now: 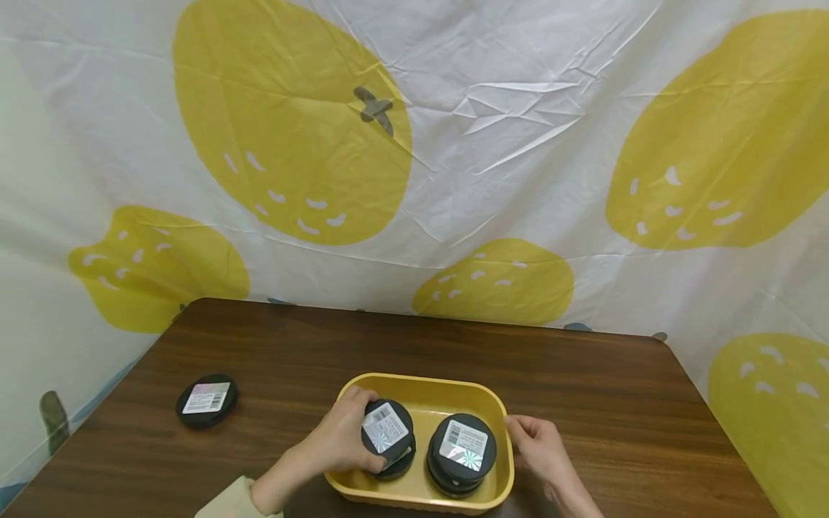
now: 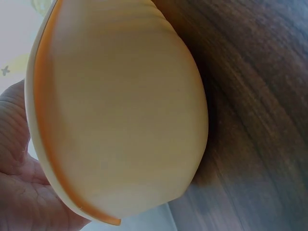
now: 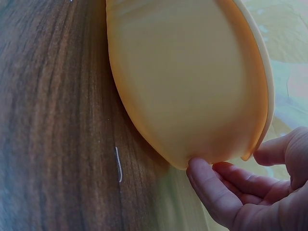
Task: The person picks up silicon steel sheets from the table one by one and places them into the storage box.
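A yellow tub (image 1: 372, 493) stands at the table's front and holds two stacks of black round discs with white barcode labels. My left hand (image 1: 346, 435) reaches over the tub's left side and grips the top labelled disc (image 1: 387, 429) of the left stack, thumb in front and fingers behind. Under it another disc (image 1: 398, 469) shows partly. The right stack (image 1: 461, 447) sits untouched beside it. My right hand (image 1: 537, 444) holds the tub's right end, thumb at the rim and fingertips (image 3: 199, 168) against the outer wall. In the left wrist view the tub's wall (image 2: 120, 110) hides the disc.
One more black disc (image 1: 206, 401) with a label lies on the dark wooden table (image 1: 278, 352) to the left. A white cloth (image 1: 492, 180) with yellow fruit prints hangs behind and beside the table. A thin white strand (image 3: 118, 165) shows on the wood.
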The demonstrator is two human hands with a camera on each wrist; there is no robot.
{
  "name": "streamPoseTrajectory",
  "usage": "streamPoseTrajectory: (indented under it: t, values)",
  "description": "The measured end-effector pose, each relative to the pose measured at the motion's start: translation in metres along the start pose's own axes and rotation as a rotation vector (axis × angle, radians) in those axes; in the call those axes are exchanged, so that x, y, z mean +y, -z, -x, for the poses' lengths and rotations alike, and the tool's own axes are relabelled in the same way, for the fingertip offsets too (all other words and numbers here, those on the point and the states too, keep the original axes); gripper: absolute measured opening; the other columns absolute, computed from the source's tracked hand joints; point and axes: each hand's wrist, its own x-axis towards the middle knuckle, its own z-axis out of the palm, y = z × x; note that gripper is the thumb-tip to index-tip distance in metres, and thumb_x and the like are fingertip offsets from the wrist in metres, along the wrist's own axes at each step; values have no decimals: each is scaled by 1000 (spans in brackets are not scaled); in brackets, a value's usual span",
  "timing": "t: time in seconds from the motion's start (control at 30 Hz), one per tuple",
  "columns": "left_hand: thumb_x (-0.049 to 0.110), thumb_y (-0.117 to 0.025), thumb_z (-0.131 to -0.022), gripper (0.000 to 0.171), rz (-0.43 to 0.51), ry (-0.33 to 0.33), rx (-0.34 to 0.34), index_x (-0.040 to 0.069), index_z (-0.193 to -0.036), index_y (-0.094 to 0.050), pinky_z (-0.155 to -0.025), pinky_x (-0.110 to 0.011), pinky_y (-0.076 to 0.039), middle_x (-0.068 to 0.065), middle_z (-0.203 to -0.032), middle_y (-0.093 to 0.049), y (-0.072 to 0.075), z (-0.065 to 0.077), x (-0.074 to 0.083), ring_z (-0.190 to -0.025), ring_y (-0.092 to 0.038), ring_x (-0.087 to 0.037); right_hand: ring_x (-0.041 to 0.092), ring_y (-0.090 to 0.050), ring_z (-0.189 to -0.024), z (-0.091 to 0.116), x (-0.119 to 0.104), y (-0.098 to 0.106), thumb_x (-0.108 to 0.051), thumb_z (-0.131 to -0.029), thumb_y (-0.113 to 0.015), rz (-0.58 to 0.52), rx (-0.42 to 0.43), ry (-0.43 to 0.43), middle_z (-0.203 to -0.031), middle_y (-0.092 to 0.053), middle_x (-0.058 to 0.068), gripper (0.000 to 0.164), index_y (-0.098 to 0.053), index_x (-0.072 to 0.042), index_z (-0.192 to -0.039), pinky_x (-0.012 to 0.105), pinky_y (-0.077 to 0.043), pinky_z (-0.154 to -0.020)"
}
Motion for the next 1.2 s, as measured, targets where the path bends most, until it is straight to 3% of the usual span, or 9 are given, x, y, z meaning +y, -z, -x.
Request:
streamPoseTrajectory:
  t: [1.2]
  values:
    - [15,-89,-47,84,-2,24,-58,-13,-116,-50,-82,-43,-47,-17,-105,-51,-7,-3,-3,-89,-51,-23,19,-63,-69,0,1,-1,-9,-94,-52,21,39,7,-84,-65,13,29,-61,15,-107,35,-56,-60]
